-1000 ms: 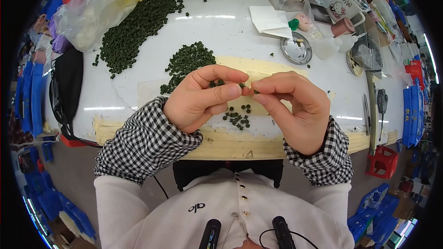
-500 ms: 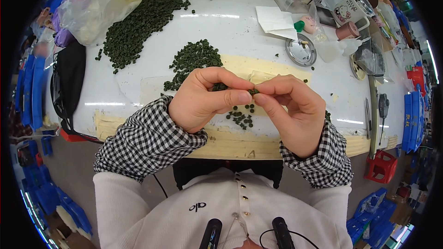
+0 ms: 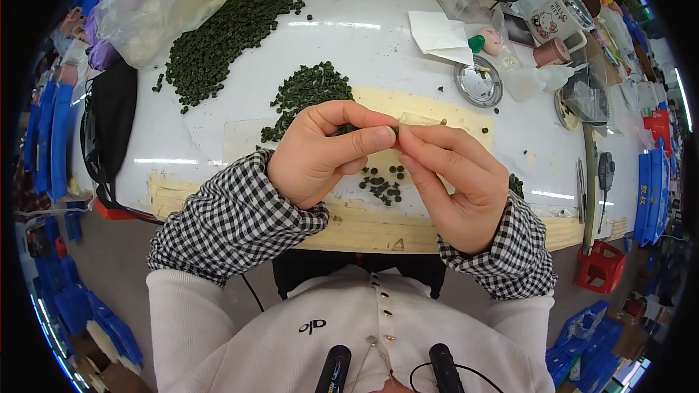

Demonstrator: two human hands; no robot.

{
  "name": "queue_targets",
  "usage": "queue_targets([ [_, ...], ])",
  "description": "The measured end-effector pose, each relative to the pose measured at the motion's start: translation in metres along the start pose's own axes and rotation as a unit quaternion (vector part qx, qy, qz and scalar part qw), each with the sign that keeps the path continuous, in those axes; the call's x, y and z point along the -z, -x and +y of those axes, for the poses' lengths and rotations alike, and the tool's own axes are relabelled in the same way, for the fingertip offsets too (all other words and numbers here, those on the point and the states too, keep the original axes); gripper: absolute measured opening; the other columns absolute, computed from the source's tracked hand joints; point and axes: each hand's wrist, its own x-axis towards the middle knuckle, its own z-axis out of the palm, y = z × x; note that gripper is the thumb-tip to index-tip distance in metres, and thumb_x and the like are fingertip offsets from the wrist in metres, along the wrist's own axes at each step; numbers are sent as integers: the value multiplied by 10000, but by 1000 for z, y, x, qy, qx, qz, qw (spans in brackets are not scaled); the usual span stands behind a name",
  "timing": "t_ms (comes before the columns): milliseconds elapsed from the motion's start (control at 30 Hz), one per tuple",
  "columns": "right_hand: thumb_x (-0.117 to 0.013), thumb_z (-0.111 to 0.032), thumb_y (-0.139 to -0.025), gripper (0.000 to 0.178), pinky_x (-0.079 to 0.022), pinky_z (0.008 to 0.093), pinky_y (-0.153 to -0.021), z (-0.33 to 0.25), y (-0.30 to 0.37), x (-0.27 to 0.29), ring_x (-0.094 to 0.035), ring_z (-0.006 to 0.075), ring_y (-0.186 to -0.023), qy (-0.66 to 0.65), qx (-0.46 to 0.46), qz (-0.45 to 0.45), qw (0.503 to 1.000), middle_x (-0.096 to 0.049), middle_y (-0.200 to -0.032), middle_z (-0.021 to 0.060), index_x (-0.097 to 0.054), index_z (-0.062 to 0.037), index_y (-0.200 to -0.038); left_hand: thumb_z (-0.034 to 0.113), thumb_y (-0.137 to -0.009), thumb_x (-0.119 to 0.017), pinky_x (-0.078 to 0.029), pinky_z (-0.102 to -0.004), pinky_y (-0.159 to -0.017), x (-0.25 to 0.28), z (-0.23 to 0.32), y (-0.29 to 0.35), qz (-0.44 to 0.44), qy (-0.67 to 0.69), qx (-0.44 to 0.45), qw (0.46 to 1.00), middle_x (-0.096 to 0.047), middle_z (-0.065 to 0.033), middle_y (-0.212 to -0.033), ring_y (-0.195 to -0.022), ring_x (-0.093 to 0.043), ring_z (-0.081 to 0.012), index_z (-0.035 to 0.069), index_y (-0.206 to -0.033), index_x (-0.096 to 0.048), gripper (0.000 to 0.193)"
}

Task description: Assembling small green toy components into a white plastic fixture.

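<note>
Above the table's front part my two hands meet at the fingertips. My left hand [image 3: 320, 151] is closed, its thumb and index finger pinching a small dark green piece [image 3: 396, 131], of which only a sliver shows. Against that piece my right hand [image 3: 462, 189] presses its fingertips, with its thumb a little lower. Just below the fingers lies a small group of round dark green pieces [image 3: 384, 191]. A pile of like pieces [image 3: 313, 91] sits beyond my left hand and is partly covered by it.
A larger heap of dark green pieces [image 3: 237, 29] spreads at the far left beside plastic bags [image 3: 156, 18]. At right are a round metal lid [image 3: 478, 81], white paper [image 3: 440, 38], a mug [image 3: 550, 20] and a screwdriver [image 3: 605, 171]. A black bag [image 3: 111, 127] hangs at the left edge.
My right thumb has dropped away from the fingertips, and its index finger has shifted over the piece. The green piece, plainer before, is now mostly covered. My left hand has barely moved.
</note>
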Motion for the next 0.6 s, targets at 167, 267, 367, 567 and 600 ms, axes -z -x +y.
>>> queue_targets([
  [167,-630,71,-810,288,-532,260,-757,1,1,-2,-647,211,-892,-5,3,-1,1000,-624,-1051,145,-632,20,-1093,-1,-859,-624,-294,-182,-482,-9,3,1,52,-134,-52,988,-532,25,-722,-571,-391,-36,26,-966,-654,115],
  [267,-626,67,-817,294,-531,261,-759,1,1,-2,-645,207,-899,-22,-15,-7,1000,-623,-1056,144,-631,15,-1106,-5,-831,-654,-292,-195,-506,-14,4,2,70,-225,-112,965,-428,54,-656,-568,-357,-42,15,-963,-677,136],
  [367,-621,64,-823,296,-530,259,-762,1,0,-1,-642,203,-909,-27,-17,-5,999,-622,-1066,142,-631,9,-1113,-20,-808,-672,-298,-202,-533,-14,4,3,64,-319,-182,928,-387,61,-635,-579,-348,-47,9,-978,-690,174],
  [567,-622,58,-827,291,-523,258,-767,-2,0,0,-639,199,-914,-43,-33,-3,999,-627,-1069,143,-633,6,-1113,-49,-772,-694,-312,-207,-564,-14,6,4,59,-399,-240,883,-362,67,-615,-596,-347,-46,7,-1000,-689,234],
  [600,-622,56,-828,287,-521,258,-767,-1,-1,0,-639,199,-911,-50,-36,-4,998,-629,-1063,143,-635,7,-1111,-52,-766,-699,-313,-207,-564,-13,6,4,58,-406,-248,878,-360,70,-613,-596,-348,-45,8,-996,-690,238],
])
